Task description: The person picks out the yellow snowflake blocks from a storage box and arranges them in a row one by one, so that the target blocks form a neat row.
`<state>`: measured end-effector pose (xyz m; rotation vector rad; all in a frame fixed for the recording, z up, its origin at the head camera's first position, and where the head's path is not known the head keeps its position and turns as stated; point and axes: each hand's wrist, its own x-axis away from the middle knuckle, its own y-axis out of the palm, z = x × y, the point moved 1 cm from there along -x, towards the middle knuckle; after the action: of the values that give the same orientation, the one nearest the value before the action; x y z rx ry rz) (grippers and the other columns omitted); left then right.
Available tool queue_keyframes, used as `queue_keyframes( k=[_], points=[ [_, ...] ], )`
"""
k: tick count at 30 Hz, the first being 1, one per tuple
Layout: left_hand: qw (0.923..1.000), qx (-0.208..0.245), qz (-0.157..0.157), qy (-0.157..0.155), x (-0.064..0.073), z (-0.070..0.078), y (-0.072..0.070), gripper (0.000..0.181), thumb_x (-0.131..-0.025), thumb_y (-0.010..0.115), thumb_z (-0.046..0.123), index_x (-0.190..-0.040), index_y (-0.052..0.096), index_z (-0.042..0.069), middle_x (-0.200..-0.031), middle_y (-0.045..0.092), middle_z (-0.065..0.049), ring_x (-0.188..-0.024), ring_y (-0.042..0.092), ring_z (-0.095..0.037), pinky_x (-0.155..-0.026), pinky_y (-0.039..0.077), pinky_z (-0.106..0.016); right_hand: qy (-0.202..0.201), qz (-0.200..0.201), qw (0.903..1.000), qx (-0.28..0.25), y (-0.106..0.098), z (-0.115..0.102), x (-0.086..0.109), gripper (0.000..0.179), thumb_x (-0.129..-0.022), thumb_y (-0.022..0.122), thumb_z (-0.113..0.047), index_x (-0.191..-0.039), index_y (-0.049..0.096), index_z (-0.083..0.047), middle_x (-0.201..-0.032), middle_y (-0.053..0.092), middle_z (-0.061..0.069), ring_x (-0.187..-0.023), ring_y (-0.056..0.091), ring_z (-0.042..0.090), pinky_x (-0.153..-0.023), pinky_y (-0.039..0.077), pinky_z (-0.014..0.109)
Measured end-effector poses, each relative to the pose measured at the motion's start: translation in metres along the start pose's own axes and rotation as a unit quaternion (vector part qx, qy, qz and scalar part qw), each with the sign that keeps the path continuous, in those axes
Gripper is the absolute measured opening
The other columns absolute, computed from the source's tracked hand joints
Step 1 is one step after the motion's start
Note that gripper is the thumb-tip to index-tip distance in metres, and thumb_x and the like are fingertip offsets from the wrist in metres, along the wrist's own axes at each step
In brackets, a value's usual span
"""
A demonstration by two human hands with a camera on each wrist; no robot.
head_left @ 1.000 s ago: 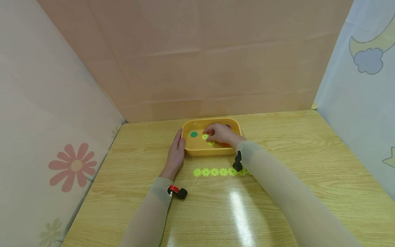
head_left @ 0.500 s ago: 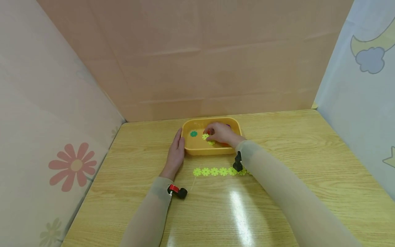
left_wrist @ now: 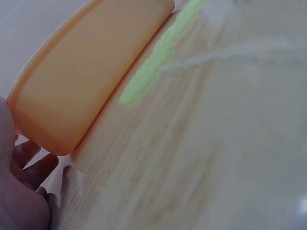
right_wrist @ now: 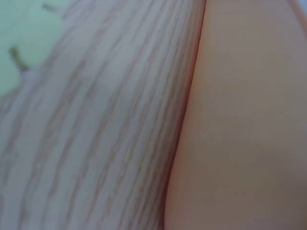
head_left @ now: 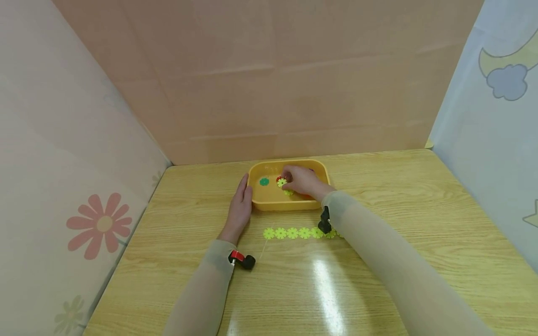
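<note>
A yellow-orange tray (head_left: 273, 206) stands near the back of the table. My left hand (head_left: 238, 210) lies against its left side; in the left wrist view, the fingers (left_wrist: 43, 168) show beside the tray's lower corner. My right hand (head_left: 303, 180) reaches inside the tray and pinches a yellow flower-shaped snowflake disc (head_left: 282, 183) between thumb and fingers. Another yellow disc (head_left: 288, 192) lies under the hand. A red disc (head_left: 279, 178) shows behind the pinched one, and a green disc (head_left: 264, 181) lies at the tray's left. The right wrist view shows no fingers.
A row of several yellow discs (head_left: 292, 233) lies on the wooden table (head_left: 286, 289) in front of the tray, its right end hidden by the right sleeve. A peach cloth wall (head_left: 269, 93) rises behind the table, with printed cloth panels at both sides.
The yellow disc at my right fingertips has risen slightly and shifted right, and more of the red disc shows. My left hand stays at the tray's side.
</note>
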<state>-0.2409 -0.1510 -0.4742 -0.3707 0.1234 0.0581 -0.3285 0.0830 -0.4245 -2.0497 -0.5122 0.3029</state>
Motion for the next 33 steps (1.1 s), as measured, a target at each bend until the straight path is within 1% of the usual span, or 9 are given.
queue_keyframes(
  k=[4,8,12,20,28,33],
  points=[
    [1.0000,0.000,-0.002,-0.003,-0.0006,-0.0002,0.0002,0.060,-0.122,0.034,0.042,-0.179,0.023,0.024,-0.182,0.026,0.003,-0.167,0.022,-0.021,-0.135,0.021,-0.047,-0.006,0.001,1.0000,-0.003,0.0000,0.0004,0.0000,0.032,-0.101,0.085,-0.023,-0.128,0.073,-0.010,-0.111,0.073,0.006,-0.103,0.067,0.026,-0.097,0.054,0.048],
    [1.0000,-0.001,0.000,-0.001,-0.0006,0.0001,0.0004,0.061,-0.122,0.033,0.042,-0.179,0.023,0.022,-0.182,0.026,0.002,-0.167,0.022,-0.022,-0.135,0.021,-0.048,-0.009,0.000,0.9999,-0.009,-0.0005,0.0001,0.0005,0.033,-0.101,0.085,-0.021,-0.130,0.076,-0.009,-0.114,0.075,0.007,-0.106,0.068,0.027,-0.100,0.055,0.048],
    [1.0000,-0.002,0.000,-0.003,-0.0006,0.0003,0.0004,0.061,-0.122,0.034,0.042,-0.179,0.023,0.022,-0.182,0.026,0.002,-0.167,0.022,-0.022,-0.135,0.021,-0.048,-0.007,-0.001,0.9999,-0.010,-0.0006,-0.0001,0.0004,0.032,-0.100,0.086,-0.021,-0.128,0.078,-0.007,-0.114,0.076,0.007,-0.106,0.068,0.026,-0.102,0.055,0.047],
    [1.0000,-0.004,0.001,-0.007,0.0004,0.0004,0.0010,0.061,-0.122,0.033,0.044,-0.179,0.023,0.024,-0.181,0.026,0.004,-0.167,0.022,-0.020,-0.135,0.021,-0.046,-0.005,0.002,1.0000,-0.002,0.0001,0.0005,-0.0009,0.032,-0.098,0.089,-0.022,-0.123,0.079,-0.006,-0.110,0.076,0.007,-0.102,0.067,0.026,-0.100,0.056,0.045],
    [0.9999,-0.016,0.002,0.004,0.0000,-0.0008,0.0005,0.058,-0.122,0.033,0.043,-0.178,0.023,0.030,-0.181,0.028,0.006,-0.166,0.024,-0.018,-0.135,0.022,-0.044,-0.017,0.002,0.9994,0.030,0.0013,0.0003,-0.0014,0.027,-0.099,0.087,-0.026,-0.117,0.080,-0.008,-0.104,0.076,0.003,-0.092,0.065,0.022,-0.090,0.056,0.043],
    [0.9998,-0.019,0.002,0.008,0.0008,-0.0002,0.0004,0.058,-0.122,0.033,0.041,-0.178,0.023,0.029,-0.181,0.028,0.004,-0.166,0.024,-0.020,-0.135,0.022,-0.045,-0.011,0.010,0.9998,0.015,-0.0004,0.0004,-0.0002,0.030,-0.099,0.087,-0.028,-0.119,0.080,-0.006,-0.110,0.078,0.005,-0.099,0.070,0.024,-0.096,0.058,0.044]
  ],
)
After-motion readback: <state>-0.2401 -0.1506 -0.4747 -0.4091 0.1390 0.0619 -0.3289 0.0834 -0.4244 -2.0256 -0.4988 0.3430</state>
